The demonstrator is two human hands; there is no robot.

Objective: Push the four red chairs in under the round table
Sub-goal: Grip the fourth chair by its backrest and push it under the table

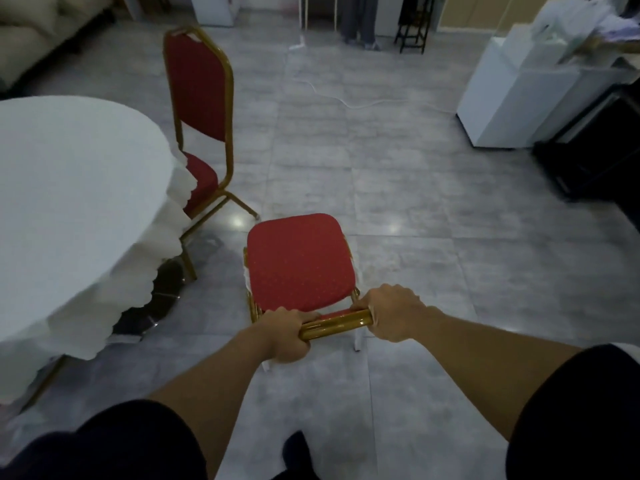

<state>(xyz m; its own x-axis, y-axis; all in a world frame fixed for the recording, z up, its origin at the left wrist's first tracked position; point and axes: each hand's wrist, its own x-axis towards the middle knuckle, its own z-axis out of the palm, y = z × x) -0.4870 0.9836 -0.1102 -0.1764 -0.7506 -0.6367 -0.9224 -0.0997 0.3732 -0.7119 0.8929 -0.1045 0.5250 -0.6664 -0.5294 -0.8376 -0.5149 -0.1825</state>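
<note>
Hands: left hand (285,336), right hand (393,317) clasp chair (299,259) top rail | writing: none legible

Floor (398,188) was grey marbled tile, with glare spots. White cabinet (512,98) stood right; beige sofa (38,32) upper left; white cable (346,98) lay across tiles.

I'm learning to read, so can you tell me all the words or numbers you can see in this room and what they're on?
There are none to read.
The white cabinet on the right: no label shows.
The bags and papers piled on top: too blurred to tell if anything is printed.
The white unit at the far wall: a small reddish mark, too small to read.
The red chairs and white tablecloth: no text.
</note>
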